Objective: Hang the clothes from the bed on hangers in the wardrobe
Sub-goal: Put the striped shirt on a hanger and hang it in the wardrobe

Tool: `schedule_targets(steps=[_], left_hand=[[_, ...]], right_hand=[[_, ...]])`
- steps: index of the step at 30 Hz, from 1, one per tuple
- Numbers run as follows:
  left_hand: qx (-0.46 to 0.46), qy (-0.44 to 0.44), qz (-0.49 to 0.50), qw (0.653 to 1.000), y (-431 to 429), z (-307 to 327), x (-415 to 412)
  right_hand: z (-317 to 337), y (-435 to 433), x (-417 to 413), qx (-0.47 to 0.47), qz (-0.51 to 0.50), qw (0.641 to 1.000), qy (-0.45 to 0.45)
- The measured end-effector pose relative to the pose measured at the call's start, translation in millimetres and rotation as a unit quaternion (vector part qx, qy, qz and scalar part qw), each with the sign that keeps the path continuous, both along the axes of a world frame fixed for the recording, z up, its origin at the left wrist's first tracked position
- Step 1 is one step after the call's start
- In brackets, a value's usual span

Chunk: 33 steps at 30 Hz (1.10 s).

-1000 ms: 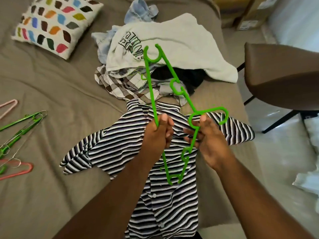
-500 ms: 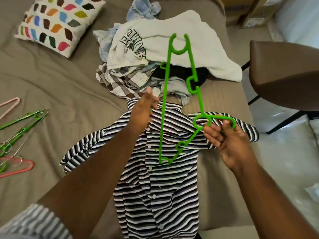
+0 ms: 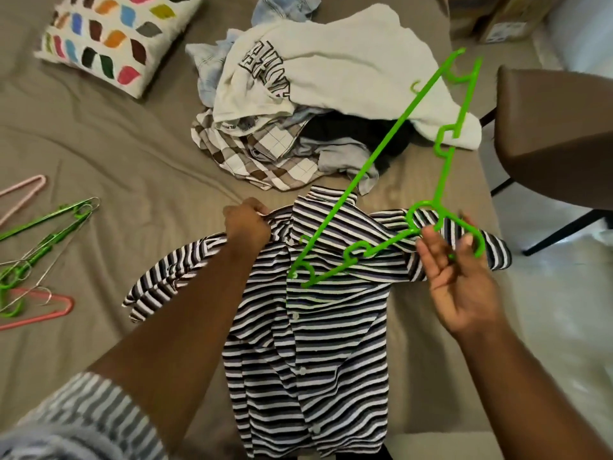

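Observation:
A black-and-white striped button shirt lies flat on the bed, collar away from me. My left hand pinches the shirt's left shoulder next to the collar. My right hand holds a green plastic hanger by its hook, palm up with the fingers loosely curled round the hook. The hanger hangs tilted above the shirt's collar and right shoulder. Beyond the shirt sits a pile of clothes, with a white printed top over checked and denim pieces.
Several green and pink hangers lie on the bed at the left. A patterned pillow is at the far left corner. A brown chair stands right of the bed, with cardboard boxes behind it.
My left hand let go of the hanger and moved to the shirt's left shoulder. My right hand swung the hanger to the right, so its far end now points toward the chair.

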State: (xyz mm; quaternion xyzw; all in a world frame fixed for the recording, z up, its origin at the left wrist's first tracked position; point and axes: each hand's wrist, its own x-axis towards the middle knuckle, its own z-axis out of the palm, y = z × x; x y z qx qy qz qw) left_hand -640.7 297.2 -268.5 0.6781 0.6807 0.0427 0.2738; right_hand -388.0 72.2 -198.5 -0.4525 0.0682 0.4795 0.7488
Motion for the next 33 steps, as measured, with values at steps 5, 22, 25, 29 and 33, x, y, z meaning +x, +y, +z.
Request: schedule_targets(steps=[5,22,25,29,33], left_hand=[[-0.016,-0.067,-0.089,0.994,-40,33,-25],[-0.139,-0.275,0.069,0.949,-80,103,-78],[-0.153,-0.284,0.109,0.940,-82,97,-81],[-0.148,-0.280,0.127,0.940,-78,92,-80],[-0.138,-0.278,0.130,0.942,-70,94,-75]], right_hand=[[37,40,13,0.059,0.005,0.997,-0.051],[40,142,-61,0.170,0.078,0.981,0.053],[25,143,-61,0.169,0.075,0.981,0.063],[20,153,-58,0.156,0.106,0.980,0.067],[17,163,-64,0.113,0.171,0.978,0.038]])
